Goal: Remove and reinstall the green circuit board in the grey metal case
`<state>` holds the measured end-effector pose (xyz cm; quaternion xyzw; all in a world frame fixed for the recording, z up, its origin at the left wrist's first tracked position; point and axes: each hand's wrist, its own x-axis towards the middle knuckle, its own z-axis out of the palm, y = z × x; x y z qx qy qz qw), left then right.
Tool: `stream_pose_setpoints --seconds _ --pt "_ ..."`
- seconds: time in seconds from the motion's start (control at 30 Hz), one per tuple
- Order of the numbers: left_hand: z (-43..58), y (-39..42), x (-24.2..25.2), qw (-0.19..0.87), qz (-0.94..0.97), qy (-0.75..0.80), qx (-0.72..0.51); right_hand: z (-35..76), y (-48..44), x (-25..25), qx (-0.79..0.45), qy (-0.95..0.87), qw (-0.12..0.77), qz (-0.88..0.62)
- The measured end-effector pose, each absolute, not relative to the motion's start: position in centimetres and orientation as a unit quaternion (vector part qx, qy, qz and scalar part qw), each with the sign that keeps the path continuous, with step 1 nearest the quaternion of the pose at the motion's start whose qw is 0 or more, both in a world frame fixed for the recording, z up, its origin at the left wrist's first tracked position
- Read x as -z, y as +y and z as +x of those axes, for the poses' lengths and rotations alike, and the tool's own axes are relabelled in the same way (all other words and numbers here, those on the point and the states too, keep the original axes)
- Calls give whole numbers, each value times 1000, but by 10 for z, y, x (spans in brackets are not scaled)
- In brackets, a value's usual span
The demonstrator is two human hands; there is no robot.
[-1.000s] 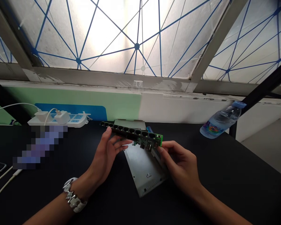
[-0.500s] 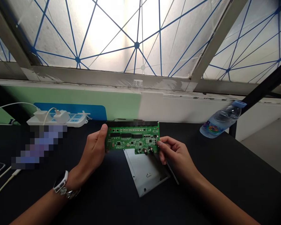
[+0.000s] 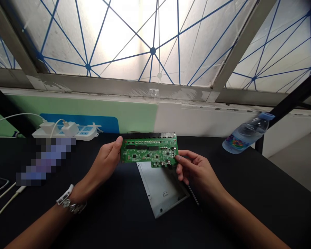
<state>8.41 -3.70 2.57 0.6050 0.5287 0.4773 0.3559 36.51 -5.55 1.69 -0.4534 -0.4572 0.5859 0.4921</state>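
Observation:
A green circuit board (image 3: 145, 156) is held up between both hands, its component side facing me and a row of black connectors along its far edge. My left hand (image 3: 111, 154) grips the board's left end, thumb on the upper corner. At the right end, my right hand (image 3: 190, 164) pinches the board between thumb and fingers. Beneath the board lies a grey metal plate (image 3: 158, 193) with small holes, its far part hidden by the board. A thin metal rod (image 3: 194, 195) shows below my right hand; whether the fingers hold it I cannot tell.
The black table (image 3: 114, 221) runs up to the wall. At the back left sits a white power strip (image 3: 92, 133) with plugs and cables, near a blurred patch. A plastic water bottle (image 3: 245, 135) leans at the back right against a dark post (image 3: 287, 103).
The circuit board has tipped slightly and shifted a little right in view, with both hands still on it. My left wrist has turned, showing less of the watch face.

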Motion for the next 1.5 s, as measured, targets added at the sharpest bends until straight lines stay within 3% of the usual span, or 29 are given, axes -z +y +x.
stream_pose_setpoints --seconds 0.1,0.3,0.57,0.83,1.03,1.2,1.37,1.5 --pt "82 -35 -27 357 619 527 -460 363 -56 -20 -582 -443 513 -450" --pt "82 -32 -25 502 557 448 -486 361 -54 -22 -605 -387 533 -447" --pt "86 -35 -25 439 586 454 -508 363 -58 -15 -544 -472 535 -442" --pt "85 -26 -18 520 542 461 -473 363 -57 -21 -558 -472 526 -435" --pt "84 -26 -13 541 500 448 -506 371 -55 -23 -485 -527 483 -504" --pt "87 -28 -14 529 507 445 -514 374 -54 -26 -596 -495 423 -470" --pt "91 -29 -15 520 472 466 -538 370 -56 -28 -648 -443 437 -438" --pt "93 -32 -20 573 442 459 -515 367 -56 -27 -664 -429 459 -406"
